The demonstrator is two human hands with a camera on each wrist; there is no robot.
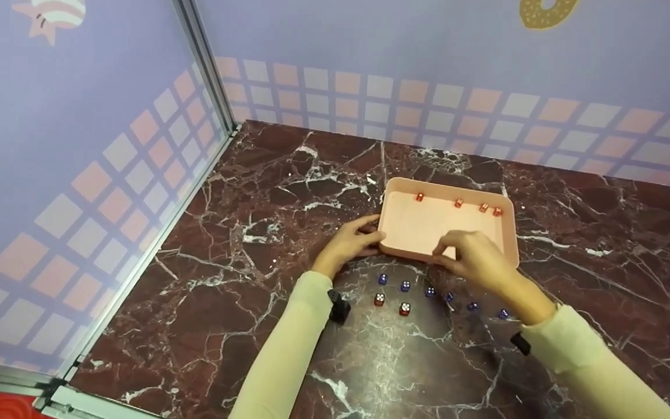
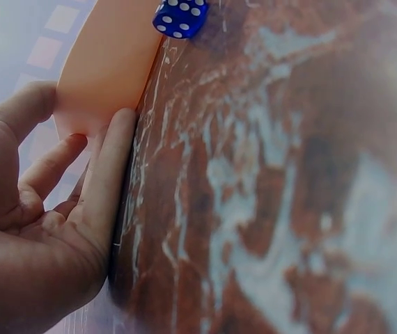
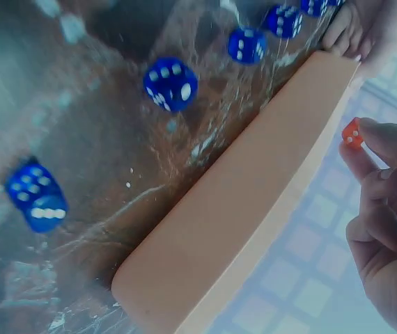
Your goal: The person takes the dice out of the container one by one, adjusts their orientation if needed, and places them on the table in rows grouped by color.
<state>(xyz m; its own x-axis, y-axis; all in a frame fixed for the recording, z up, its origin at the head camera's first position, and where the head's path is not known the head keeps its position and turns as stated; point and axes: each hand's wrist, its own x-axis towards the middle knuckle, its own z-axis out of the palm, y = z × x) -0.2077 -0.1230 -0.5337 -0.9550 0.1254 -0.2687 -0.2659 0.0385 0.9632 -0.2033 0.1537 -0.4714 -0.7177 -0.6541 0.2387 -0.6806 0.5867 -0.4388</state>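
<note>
So, a red die (image 3: 352, 133) is pinched above the tray's (image 1: 428, 224) near side

Head view: the peach tray lies on the dark, white-veined worktop (image 1: 213, 314). Inside it, four red dice (image 1: 458, 203) lie near its far wall, one towards the tray's left end and three towards its right. My left hand (image 1: 349, 244) holds the tray's near left corner, thumb (image 1: 374, 237) at the rim. My right hand (image 1: 477, 259) is over the tray's near rim, fingers (image 1: 446, 240) bent together; what they grip is hidden from this angle. In front of the tray runs a slanting row of blue dice (image 1: 406, 286), six that I can count, and nearer to me than that row are two more red dice (image 1: 379, 299). Behind the tray rises a lilac panel (image 1: 370, 35) with pale and pink squares.

Left wrist view: my fingers meet the tray's outside at the corner, one laid straight along the worktop at the tray's foot.

Right wrist view: my thumb and a fingertip pinch the red die, just past the tray's near rim. Blue dice lie on the worktop outside that wall, and some of my left hand's fingers show at the tray's corner.
</note>
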